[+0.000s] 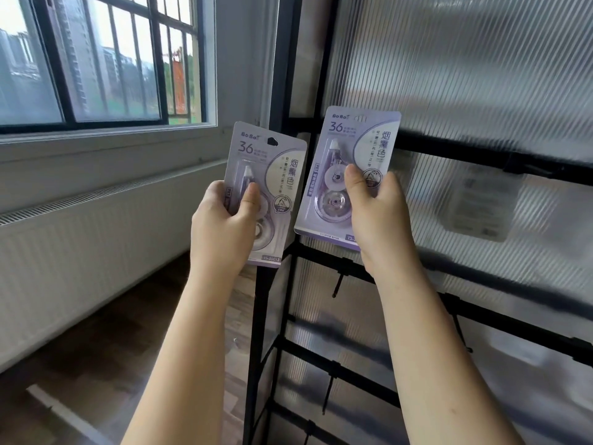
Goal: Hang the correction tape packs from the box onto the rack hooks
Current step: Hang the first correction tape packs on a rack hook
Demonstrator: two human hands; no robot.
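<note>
My left hand point(224, 226) grips a lilac correction tape pack point(276, 165) by its lower left, held upright and slightly tilted in front of the rack's left post. My right hand point(375, 203) pinches a second, identical pack point(359, 146), raised against the black rack point(279, 75); its top edge sits at the rack's upper crossbar point(449, 149). Whether its hang hole is on a hook I cannot tell. A bare black hook point(338, 284) juts from a lower bar. The box is not in view.
Behind the rack stands a ribbed translucent panel point(465, 75) with a blurred pack or label point(481, 203) seen through it. A window point(96, 59) and a white radiator point(96, 245) fill the left. Dark wooden floor point(112, 348) lies below.
</note>
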